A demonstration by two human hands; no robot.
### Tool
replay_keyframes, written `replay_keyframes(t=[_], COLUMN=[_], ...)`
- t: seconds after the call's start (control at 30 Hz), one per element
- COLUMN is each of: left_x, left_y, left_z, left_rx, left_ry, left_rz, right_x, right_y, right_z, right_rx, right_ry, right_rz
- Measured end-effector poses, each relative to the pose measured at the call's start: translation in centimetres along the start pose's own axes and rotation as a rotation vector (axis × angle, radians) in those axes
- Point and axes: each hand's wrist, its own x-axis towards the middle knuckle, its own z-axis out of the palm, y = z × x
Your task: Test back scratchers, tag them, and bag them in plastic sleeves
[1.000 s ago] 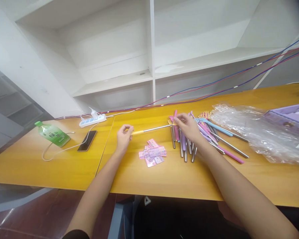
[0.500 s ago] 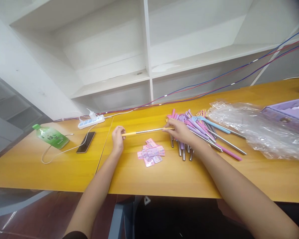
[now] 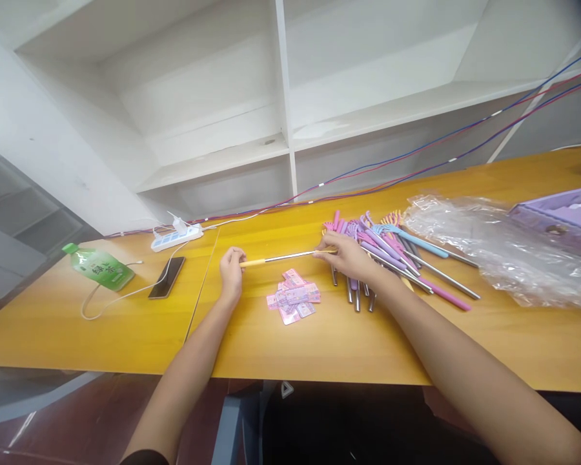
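A thin telescopic back scratcher (image 3: pixel 283 258) with a yellow grip and silver rod is stretched level between my hands, above the table. My left hand (image 3: pixel 231 272) is closed round the yellow grip end. My right hand (image 3: pixel 345 256) pinches the other end, whose tip is partly hidden by the fingers. Just below the rod lies a loose heap of small pink and purple printed cards (image 3: pixel 293 296). Behind and beside my right hand is a pile of similar back scratchers (image 3: pixel 392 248) in purple, pink, blue and yellow, partly covered by that hand.
Crumpled clear plastic (image 3: pixel 503 258) and a purple box (image 3: pixel 532 216) lie on the right of the yellow table (image 3: pixel 358 349). At left are a green bottle (image 3: pixel 99 266), a phone (image 3: pixel 167 278), a white cable and a power strip (image 3: pixel 177 237). White shelving (image 3: pixel 290 145) stands behind.
My left hand and the yellow grip have shifted very slightly to the right. Both hands keep their hold on the back scratcher.
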Motion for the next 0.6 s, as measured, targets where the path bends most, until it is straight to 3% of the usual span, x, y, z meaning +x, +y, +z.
replay_keyframes(t=[0.6], left_x=[-0.56], left_y=[-0.46], left_z=[0.48], left_rx=[0.065], left_ry=[-0.041], left_rz=[0.002], right_x=[-0.16], right_y=[-0.32], right_z=[0.64], right_rx=[-0.001], right_ry=[-0.028], right_rz=[0.03])
